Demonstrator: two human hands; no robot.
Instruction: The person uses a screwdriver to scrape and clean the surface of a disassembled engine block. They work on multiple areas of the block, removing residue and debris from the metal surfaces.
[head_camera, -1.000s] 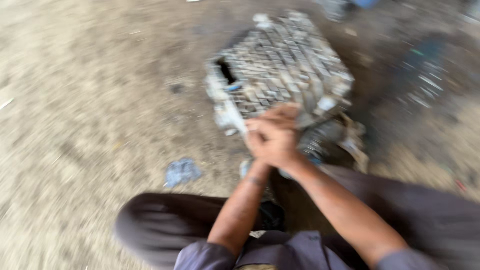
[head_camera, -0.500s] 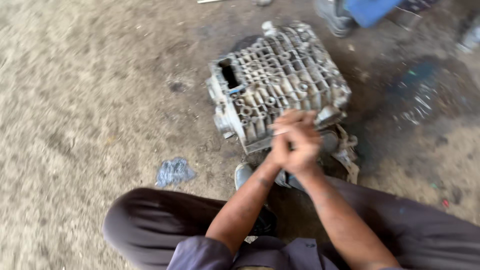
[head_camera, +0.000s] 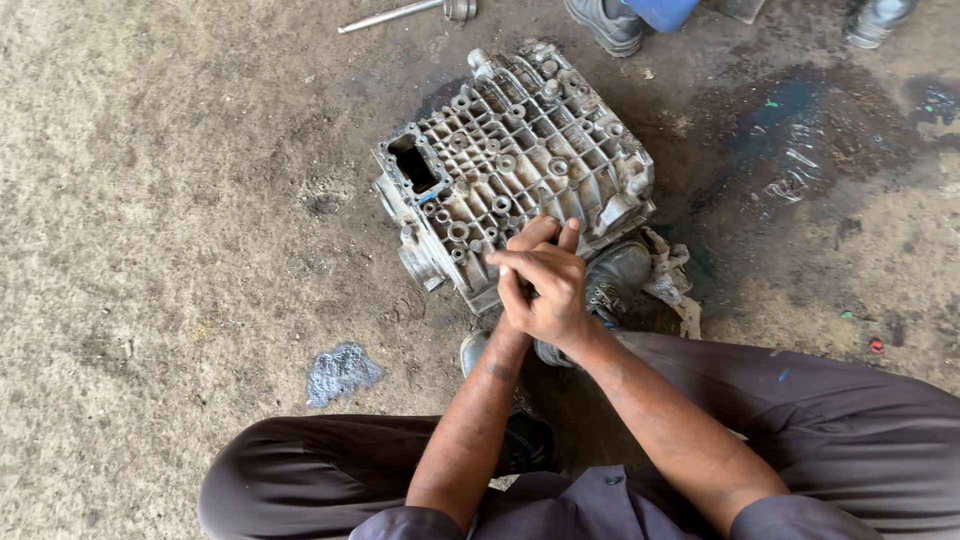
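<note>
Ribbed metal casing (head_camera: 520, 165), hands (head_camera: 545, 285) before it

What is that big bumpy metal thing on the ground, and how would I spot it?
Look at the dirt floor, just past the seated person's clasped hands. There lies a grey, ribbed cast-metal engine casing. Unlike the thin metal rod nearby, it is blocky, with round bosses and one rectangular hole.

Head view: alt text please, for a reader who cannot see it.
A seated person's right hand and left hand are clasped together at the near edge of a ribbed grey metal casing on a dirt floor. A metal rod and another person's shoes lie beyond it.
</note>
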